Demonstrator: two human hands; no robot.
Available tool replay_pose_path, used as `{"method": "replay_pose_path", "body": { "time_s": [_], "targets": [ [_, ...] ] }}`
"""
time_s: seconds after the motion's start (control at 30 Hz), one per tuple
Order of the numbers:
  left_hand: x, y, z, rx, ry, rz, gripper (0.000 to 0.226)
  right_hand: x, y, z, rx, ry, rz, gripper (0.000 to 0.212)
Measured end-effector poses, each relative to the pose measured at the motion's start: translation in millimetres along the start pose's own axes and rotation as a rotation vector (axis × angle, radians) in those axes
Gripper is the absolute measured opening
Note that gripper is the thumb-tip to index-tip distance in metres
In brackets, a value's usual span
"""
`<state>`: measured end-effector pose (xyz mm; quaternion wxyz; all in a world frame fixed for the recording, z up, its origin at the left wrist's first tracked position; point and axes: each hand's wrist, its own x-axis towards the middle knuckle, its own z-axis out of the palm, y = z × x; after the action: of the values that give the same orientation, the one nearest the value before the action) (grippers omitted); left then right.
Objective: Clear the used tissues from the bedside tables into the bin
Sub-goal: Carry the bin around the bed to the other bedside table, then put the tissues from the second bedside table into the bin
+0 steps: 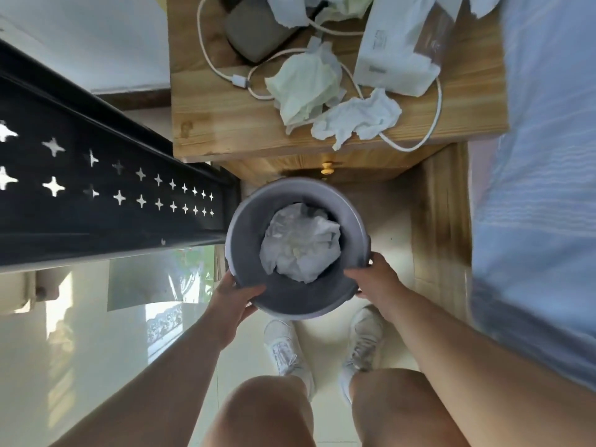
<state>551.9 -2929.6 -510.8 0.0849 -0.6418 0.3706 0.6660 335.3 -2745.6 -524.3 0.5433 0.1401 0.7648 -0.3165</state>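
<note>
I hold a round grey bin [248,217] in front of the wooden bedside table [222,124], above the floor. My left hand [237,293] grips its near left rim and my right hand [371,277] grips its near right rim. White crumpled tissues [301,241] lie inside the bin. On the table top rest a pale green crumpled tissue [301,87] and a white crumpled tissue [358,119] near the front edge. More crumpled tissues [322,8] lie at the table's far side.
A white tissue pack [398,50], a white charging cable [433,124] and a dark grey pouch [254,33] share the table top. The bed with a light blue cover [541,156] runs along the right. A black perforated metal frame [96,188] stands at the left.
</note>
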Motion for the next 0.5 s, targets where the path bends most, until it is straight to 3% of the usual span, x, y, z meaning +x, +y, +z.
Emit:
{"method": "replay_pose_path", "body": {
  "time_s": [0.07, 0.1, 0.17, 0.23, 0.4, 0.5],
  "targets": [
    [-17, 6, 4, 0.029, 0.099, 0.056, 0.046, -20, 1, -8, -0.045, 0.058, 0.071, 0.075],
    [-29, 9, 5, 0.032, 0.173, 0.086, 0.048, -33, 0, -12, -0.055, 0.090, 0.091, 0.075],
    [-54, 18, 11, 0.059, 0.318, 0.109, 0.049, -63, -9, -22, -0.109, 0.128, 0.089, 0.061],
    [-87, 37, 22, 0.107, 0.344, 0.130, 0.040, -99, -27, -33, -0.175, 0.135, 0.013, 0.046],
    [-158, 122, 60, 0.340, 0.162, 0.388, 0.028, -179, -111, -57, -0.279, 0.216, -0.435, 0.012],
    [-168, 175, 83, 0.460, 0.170, 0.621, 0.030, -194, -164, -65, -0.366, 0.360, -0.827, 0.023]
  ]
}}
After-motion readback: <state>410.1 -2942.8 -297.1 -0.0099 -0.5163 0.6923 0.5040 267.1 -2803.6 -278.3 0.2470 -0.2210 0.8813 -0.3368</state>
